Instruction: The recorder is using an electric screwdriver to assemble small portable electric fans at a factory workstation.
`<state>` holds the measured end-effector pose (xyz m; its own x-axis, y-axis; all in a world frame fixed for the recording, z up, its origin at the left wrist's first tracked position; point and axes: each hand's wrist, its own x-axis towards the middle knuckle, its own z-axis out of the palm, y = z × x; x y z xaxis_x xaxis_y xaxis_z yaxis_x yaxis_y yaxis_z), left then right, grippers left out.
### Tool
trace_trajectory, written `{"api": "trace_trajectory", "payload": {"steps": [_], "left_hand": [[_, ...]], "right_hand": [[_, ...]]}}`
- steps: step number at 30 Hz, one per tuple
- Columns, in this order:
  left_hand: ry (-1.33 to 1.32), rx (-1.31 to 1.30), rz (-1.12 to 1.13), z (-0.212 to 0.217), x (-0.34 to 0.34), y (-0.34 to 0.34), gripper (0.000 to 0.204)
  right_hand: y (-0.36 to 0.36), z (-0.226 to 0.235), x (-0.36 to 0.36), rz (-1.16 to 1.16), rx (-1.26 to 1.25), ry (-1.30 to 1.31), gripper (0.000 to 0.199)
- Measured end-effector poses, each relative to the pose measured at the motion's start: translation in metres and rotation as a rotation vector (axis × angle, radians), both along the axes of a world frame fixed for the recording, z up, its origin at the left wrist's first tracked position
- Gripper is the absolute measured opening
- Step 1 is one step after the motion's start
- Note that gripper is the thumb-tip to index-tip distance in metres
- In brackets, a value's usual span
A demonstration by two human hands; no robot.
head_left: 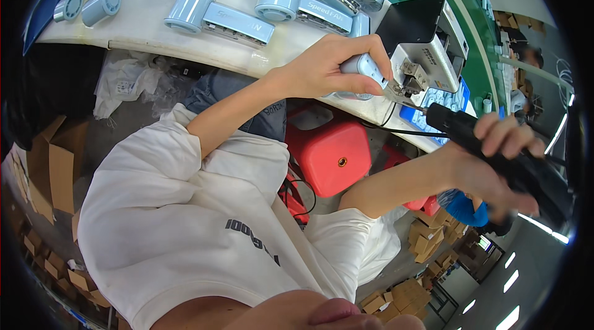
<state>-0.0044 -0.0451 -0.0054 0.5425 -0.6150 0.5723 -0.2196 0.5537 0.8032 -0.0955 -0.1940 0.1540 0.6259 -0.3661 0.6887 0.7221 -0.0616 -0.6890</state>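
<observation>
Pale-blue plastic fills most of what I see: my left hand (328, 70) is curled tight around a small handheld fan body (366, 67) and presses it to the edge of the white bench (142, 8), just beside the grey screw feeder (427, 51). My right hand (489, 163) is wrapped around the black electric screwdriver (470, 132), fingers closed on its barrel, the bit pointing at the feeder and the fan's end. I judge the step as screw-fastening the fan housing; the next move calls for lining the bit squarely on the screw hole while the left grip stays firm. Beyond the feeder lies a blue tray (439, 104); I cannot tell its contents. More fan bodies (216, 14) lie loose on the bench, well away from the feeder
</observation>
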Motion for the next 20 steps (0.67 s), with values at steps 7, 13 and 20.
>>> {"api": "trace_trajectory", "payload": {"steps": [7,13,20], "left_hand": [[0.005,-0.031,0.003,-0.002,-0.001,0.000,0.039],[0.017,0.019,-0.003,0.000,-0.001,0.002,0.042],[0.043,0.006,-0.029,0.001,0.000,0.004,0.040]], "right_hand": [[0.035,0.037,0.029,0.220,-0.152,-0.017,0.070],[0.047,0.024,0.045,0.282,-0.077,0.055,0.077],[0.065,0.022,0.044,0.278,-0.008,0.069,0.080]]}}
